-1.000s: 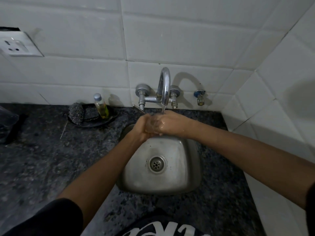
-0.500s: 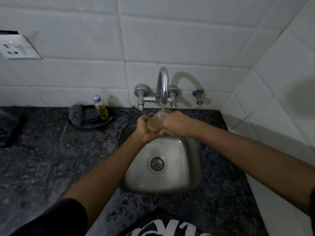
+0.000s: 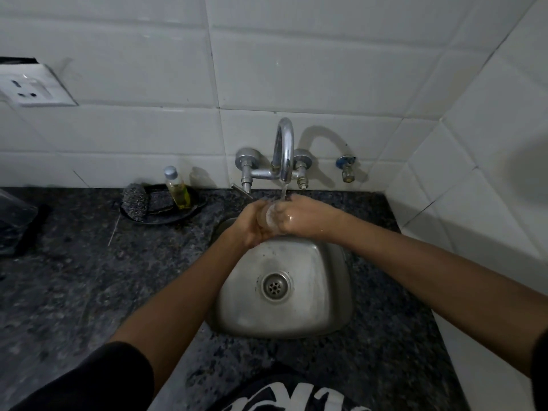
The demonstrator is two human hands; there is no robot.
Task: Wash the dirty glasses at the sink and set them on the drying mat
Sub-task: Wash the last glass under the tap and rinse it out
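**Glass held under the running tap, over the back of the sink**

Glass (image 3: 271, 216), clear and partly hidden, sits between both hands above the rear edge of the steel sink (image 3: 320, 292). Left hand (image 3: 252, 223) wraps its fingers round the glass from the left side; right hand (image 3: 305, 218) curls round it from the right, wet and glistening on the back. How the glass is tilted cannot be told, as the fingers cover most of it. A thin stream falls from the curved faucet (image 3: 285, 149) directly above the grip and lands where the two hands meet. Below the grip lies the basin with its round drain (image 3: 275, 286).

Left of the grip, on the dark speckled counter (image 3: 89, 277), a black dish (image 3: 166, 213) carries a steel scrubber (image 3: 135, 201) and a small bottle of yellow liquid (image 3: 177, 188) standing upright. Farther left, at the frame edge, a clear container (image 3: 13, 223) is only partly visible. Up and right of the grip a small wall tap (image 3: 346, 170) projects from the white tiles; a wall socket (image 3: 32, 87) sits far up to the left.

Compared with half a second earlier, the glass shows less amber tint and more of its pale, clear side, and the hands have shifted slightly closer round it; both remain under the stream at the same spot.
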